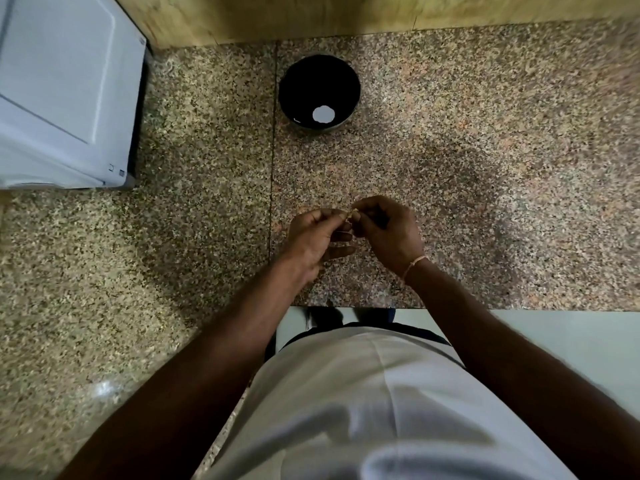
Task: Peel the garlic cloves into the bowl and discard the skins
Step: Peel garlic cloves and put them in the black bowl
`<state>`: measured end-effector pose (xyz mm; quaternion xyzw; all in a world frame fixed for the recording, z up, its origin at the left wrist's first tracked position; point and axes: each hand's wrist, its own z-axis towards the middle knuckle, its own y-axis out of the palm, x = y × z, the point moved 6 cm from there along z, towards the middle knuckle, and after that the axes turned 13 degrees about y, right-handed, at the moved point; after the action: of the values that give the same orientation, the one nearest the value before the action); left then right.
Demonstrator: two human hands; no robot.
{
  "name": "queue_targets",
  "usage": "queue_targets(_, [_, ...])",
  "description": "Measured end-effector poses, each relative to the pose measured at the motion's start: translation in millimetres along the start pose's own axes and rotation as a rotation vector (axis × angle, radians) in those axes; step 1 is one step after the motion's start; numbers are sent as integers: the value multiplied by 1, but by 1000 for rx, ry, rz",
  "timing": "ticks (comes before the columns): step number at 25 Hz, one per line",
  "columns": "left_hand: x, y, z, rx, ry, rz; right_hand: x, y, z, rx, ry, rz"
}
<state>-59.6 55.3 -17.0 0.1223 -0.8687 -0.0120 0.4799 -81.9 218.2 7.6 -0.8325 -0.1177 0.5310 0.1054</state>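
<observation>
A white shirt (pixel 363 410) fills the lower frame. Above it, at centre, the left hand (pixel 317 237) and right hand (pixel 388 230) pinch a garlic clove (pixel 350 216) between curled fingertips over the granite counter (pixel 485 168). The clove is nearly hidden, its skin unreadable. If it slips, it could vanish against the speckled stone, well short of the dark bowl (pixel 287 98) at upper centre.

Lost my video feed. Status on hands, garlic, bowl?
Left hand and right hand both pinch one garlic clove above the counter. Bowl beyond, untouched. Nothing between.
</observation>
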Motion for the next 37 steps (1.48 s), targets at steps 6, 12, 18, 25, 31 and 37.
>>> queue_targets(6, [-3, -2, 14, 66, 13, -11, 9, -4, 8, -38, 170, 172])
queue_targets(12, [0, 9, 18, -46, 51, 19, 3, -9, 10, -14, 132, 79])
queue_targets(18, [3, 10, 21, -39, 78, 32, -2, -11, 14, 23, 109, 22])
queue_targets(25, [9, 10, 21, 3, 134, 53, -7, -10, 17, 26, 32, -42])
queue_targets(31, [14, 12, 20, -82, 188, 93, -15, -16, 13, -5, -66, -44])
queue_targets(37, [16, 14, 14, -77, 184, 84, -21, -18, 5, 43, -211, -259])
